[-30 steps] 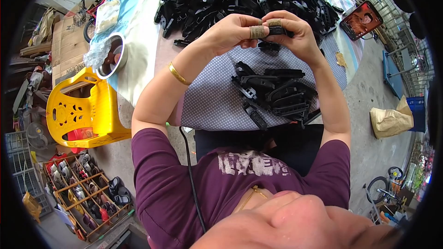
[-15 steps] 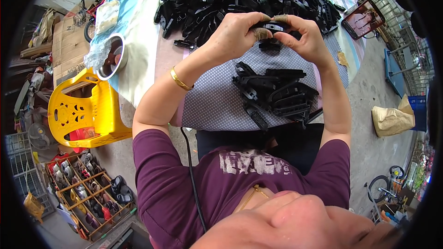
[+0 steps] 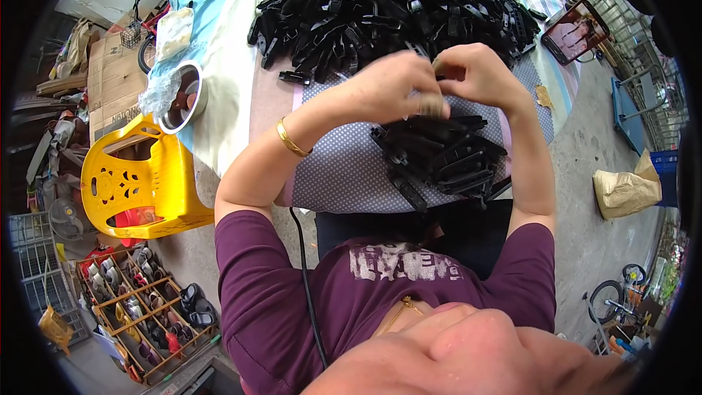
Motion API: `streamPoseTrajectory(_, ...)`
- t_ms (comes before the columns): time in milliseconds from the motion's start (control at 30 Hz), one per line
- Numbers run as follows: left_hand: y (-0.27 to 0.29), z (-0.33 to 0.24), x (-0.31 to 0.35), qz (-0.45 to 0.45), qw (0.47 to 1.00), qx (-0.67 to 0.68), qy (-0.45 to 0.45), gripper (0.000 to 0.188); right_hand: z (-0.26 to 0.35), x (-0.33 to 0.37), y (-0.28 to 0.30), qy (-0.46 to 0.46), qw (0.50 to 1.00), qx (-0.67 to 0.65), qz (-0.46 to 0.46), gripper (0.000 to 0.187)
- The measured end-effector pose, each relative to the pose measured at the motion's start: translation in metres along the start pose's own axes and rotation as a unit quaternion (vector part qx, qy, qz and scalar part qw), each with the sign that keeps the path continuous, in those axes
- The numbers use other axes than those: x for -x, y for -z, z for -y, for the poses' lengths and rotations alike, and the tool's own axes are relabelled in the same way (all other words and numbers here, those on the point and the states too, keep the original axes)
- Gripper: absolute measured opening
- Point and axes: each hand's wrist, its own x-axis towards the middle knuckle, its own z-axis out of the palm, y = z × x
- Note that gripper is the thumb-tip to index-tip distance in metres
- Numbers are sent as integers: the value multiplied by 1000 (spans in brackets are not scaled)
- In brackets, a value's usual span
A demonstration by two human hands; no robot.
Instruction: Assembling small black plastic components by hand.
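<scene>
Nearest you, a small pile of black parts [image 3: 446,161] lay on the dotted cloth [image 3: 329,168]. Your left hand [image 3: 406,88], blurred, was at the pile's far edge, fingers bent; whether it held anything could not be told. Your right hand [image 3: 480,73] was just beside it, fingers curled narrow, contents unclear. Beyond lay a large black heap [image 3: 395,11], a phone [image 3: 575,33] to its right.

The blurred left hand [image 3: 401,86] hovers beside the curled right hand [image 3: 480,75].

Single head-worn fisheye view, from close above, downward onto the table [image 3: 336,172].
</scene>
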Motion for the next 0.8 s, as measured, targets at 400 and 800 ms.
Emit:
streamPoseTrajectory(400, -10, 33, -3, -143, 952, -269, 29, 39, -17, -1, -5, 44, 999, -25, -6, 23)
streamPoseTrajectory(800, 2, 28, -5, -302, 947, 104, 32, 23, -18, -4, -9, 21, 951, -290, -102, 32)
